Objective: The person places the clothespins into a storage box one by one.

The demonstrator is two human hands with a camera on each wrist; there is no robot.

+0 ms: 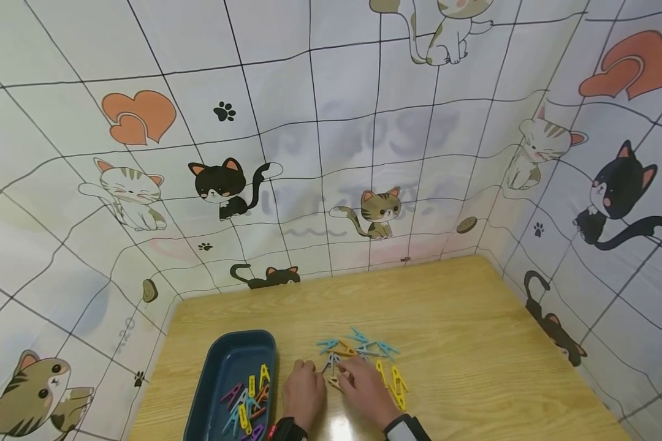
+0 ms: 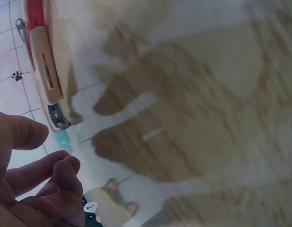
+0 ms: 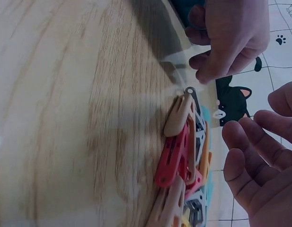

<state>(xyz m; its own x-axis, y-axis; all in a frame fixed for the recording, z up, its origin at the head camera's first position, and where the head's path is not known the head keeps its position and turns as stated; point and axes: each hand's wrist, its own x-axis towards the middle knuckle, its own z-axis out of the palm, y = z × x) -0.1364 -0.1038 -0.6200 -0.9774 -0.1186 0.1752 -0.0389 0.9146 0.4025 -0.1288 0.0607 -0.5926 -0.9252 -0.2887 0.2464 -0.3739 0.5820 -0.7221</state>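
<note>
My left hand (image 1: 304,392) is low over the table, left of a loose group of clothespins. My right hand (image 1: 366,389) leans in from the other side, its fingertips overlapping grey clothespins (image 1: 331,362) in the head view. In the left wrist view, thumb and loosely bent fingers (image 2: 65,175) stand apart with nothing between them, near a peach clothespin (image 2: 45,61) and a red one. The right wrist view shows my right hand's fingers (image 3: 235,135) relaxed and holding nothing, beside piled peach, red (image 3: 173,161) and grey clothespins.
A dark blue tray (image 1: 203,373) on the left holds several mixed clothespins. Light blue clothespins (image 1: 386,349) lie beyond my hands, and yellow ones (image 1: 397,383) to the right. A cat-patterned sheet (image 1: 342,147) surrounds the wooden table (image 1: 474,343).
</note>
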